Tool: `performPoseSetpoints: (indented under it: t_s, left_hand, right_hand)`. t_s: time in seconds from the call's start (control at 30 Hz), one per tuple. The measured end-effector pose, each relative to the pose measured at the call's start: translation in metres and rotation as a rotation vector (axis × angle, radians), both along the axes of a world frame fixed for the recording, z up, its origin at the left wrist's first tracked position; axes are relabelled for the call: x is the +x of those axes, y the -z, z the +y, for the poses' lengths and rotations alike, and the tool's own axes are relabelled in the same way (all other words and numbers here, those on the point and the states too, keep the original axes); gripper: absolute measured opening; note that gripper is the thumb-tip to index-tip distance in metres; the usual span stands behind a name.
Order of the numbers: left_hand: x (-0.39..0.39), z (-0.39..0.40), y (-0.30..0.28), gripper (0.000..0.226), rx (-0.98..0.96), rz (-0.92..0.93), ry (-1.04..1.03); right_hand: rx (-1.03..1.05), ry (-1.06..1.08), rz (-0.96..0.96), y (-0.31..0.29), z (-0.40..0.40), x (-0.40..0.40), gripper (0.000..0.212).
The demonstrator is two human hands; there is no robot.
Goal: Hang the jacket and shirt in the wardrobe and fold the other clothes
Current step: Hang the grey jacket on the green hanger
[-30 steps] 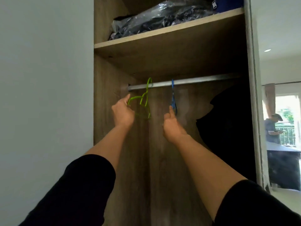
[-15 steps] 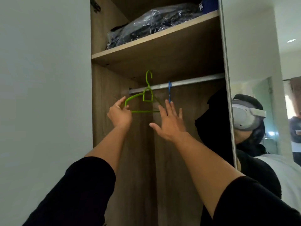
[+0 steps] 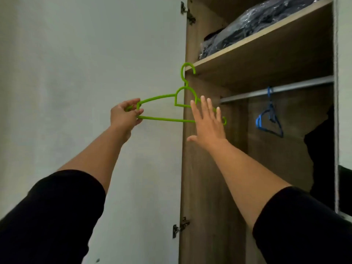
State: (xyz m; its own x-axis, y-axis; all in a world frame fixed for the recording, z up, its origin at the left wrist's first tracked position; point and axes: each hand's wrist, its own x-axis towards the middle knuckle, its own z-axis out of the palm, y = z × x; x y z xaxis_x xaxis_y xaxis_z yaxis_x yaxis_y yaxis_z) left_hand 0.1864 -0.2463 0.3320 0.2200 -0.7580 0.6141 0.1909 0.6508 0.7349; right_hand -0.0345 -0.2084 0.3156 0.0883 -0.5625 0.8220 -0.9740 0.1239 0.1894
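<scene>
My left hand (image 3: 124, 116) pinches the left end of a green plastic hanger (image 3: 162, 119), which is off the rail and held level in front of the wardrobe's left edge. My right hand (image 3: 207, 124) is raised with straight spread fingers in front of the hanger's right half; whether it touches the hanger is unclear. A blue hanger (image 3: 269, 121) hangs on the metal rail (image 3: 285, 90) inside the wooden wardrobe (image 3: 209, 187). A dark garment (image 3: 322, 159) hangs at the right of the rail. No jacket or shirt is in either hand.
The white open door (image 3: 95, 73) fills the left, with hinges at top and bottom. A shelf (image 3: 257, 42) above the rail carries dark items in a clear plastic bag (image 3: 257, 21). The wardrobe's right frame (image 3: 336, 111) borders the opening.
The green hanger has come off the rail and moved left, out of the wardrobe, in my left hand. My right hand followed, open. The view swung left.
</scene>
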Motion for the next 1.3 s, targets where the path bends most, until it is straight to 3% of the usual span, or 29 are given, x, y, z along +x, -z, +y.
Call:
performPoseSetpoints:
  t_s: [0.13, 0.3, 0.43, 0.5, 0.57, 0.63, 0.7, 0.83, 0.97, 1.03, 1.2, 1.3]
  left_hand:
    - [0.076, 0.05, 0.014, 0.034, 0.045, -0.003, -0.009]
    - [0.156, 0.124, 0.045, 0.036, 0.123, -0.056, -0.042]
    - [0.201, 0.199, 0.07, 0.033, 0.221, -0.101, -0.222]
    - [0.221, 0.236, 0.085, 0.026, 0.317, -0.235, -0.446]
    - [0.244, 0.273, 0.099, 0.019, 0.467, -0.542, -0.776]
    - [0.267, 0.31, 0.111, 0.028, 0.595, -0.809, -1.04]
    - [0.284, 0.348, 0.121, 0.034, 0.664, -0.918, -1.199]
    - [0.302, 0.413, 0.127, 0.026, 0.669, -1.165, -1.327]
    - [0.336, 0.466, 0.132, 0.024, 0.768, -1.123, -1.324]
    - [0.358, 0.488, 0.137, 0.023, 0.81, -1.059, -1.305]
    - [0.4, 0.505, 0.152, 0.023, 0.878, -1.091, -1.319]
    - [0.434, 0.501, 0.157, 0.023, 0.909, -1.069, -1.413]
  right_hand:
    - [0.023, -0.125, -0.046, 0.01, 0.008, 0.046, 0.123]
    - [0.061, -0.273, -0.097, 0.027, 0.034, 0.105, 0.117]
    - [0.205, -0.376, -0.096, 0.048, 0.076, 0.155, 0.118]
    - [0.237, -0.458, -0.079, 0.061, 0.1, 0.183, 0.12]
    - [0.272, -0.543, -0.062, 0.074, 0.125, 0.212, 0.121]
    - [0.313, -0.622, -0.025, 0.089, 0.15, 0.242, 0.122]
    - [0.349, -0.726, -0.006, 0.102, 0.175, 0.273, 0.122]
    - [0.422, -0.963, 0.042, 0.119, 0.226, 0.339, 0.123]
    - [0.658, -1.202, 0.081, 0.127, 0.267, 0.391, 0.13]
    - [0.787, -1.352, -0.008, 0.129, 0.28, 0.414, 0.12]
    - [0.883, -1.597, -0.257, 0.131, 0.294, 0.479, 0.054]
    - [0.881, -1.701, -0.398, 0.132, 0.288, 0.519, 0.041]
